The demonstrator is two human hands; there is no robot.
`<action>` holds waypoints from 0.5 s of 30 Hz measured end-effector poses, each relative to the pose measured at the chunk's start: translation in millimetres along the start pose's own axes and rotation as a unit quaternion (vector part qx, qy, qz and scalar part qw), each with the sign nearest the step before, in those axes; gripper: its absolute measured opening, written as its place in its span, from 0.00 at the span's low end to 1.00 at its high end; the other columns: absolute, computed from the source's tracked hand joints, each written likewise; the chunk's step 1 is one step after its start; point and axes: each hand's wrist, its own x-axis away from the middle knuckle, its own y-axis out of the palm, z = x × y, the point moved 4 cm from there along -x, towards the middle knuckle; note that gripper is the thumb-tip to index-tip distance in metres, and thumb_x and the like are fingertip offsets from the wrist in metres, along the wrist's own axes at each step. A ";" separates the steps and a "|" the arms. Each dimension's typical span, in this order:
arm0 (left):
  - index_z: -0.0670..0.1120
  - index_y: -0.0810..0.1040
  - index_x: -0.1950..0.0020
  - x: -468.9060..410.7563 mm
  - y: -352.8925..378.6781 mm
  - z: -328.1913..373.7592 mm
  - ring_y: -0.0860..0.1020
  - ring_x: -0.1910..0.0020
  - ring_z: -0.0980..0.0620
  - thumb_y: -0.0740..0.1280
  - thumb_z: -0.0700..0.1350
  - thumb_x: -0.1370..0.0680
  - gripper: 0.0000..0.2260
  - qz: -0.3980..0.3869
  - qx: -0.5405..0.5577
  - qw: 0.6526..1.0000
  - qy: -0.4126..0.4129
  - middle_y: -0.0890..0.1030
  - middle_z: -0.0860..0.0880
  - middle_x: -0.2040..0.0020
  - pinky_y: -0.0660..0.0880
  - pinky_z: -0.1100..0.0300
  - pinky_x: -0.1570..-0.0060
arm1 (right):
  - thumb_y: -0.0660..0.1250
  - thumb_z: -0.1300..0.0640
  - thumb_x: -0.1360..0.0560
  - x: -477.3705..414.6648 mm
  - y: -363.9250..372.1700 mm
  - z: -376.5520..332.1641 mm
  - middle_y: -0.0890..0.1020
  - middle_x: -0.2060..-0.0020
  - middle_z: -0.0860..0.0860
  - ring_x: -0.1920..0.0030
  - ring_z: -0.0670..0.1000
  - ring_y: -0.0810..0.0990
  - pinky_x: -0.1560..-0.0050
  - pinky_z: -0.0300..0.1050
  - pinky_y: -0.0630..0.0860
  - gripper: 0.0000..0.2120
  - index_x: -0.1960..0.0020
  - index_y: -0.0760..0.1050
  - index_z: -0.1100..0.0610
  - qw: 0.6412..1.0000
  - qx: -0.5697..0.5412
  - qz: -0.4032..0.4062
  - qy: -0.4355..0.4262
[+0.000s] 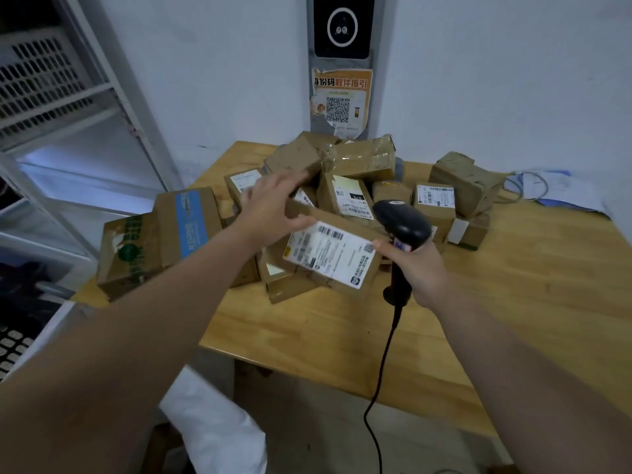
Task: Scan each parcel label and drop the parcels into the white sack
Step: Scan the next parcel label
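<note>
Left hand grips the parcel by its upper left edge. Right hand clasps the scanner, just right of the wide label.

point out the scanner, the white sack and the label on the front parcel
scanner [403, 221]: head view, on its black head
white sack [219, 434]: head view, on its bare white cloth
label [330, 253]: head view, middle of the white sheet
</note>
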 end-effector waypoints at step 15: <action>0.48 0.72 0.36 47.7 74.9 -29.9 0.78 0.47 0.52 0.74 0.45 0.26 0.21 -0.006 0.477 0.847 -0.236 0.78 0.55 0.48 0.76 0.51 0.46 | 0.70 0.62 0.27 11.8 17.0 14.8 0.76 0.71 0.54 0.71 0.50 0.75 0.67 0.43 0.74 0.04 0.58 0.77 0.62 0.994 0.061 0.083 0.040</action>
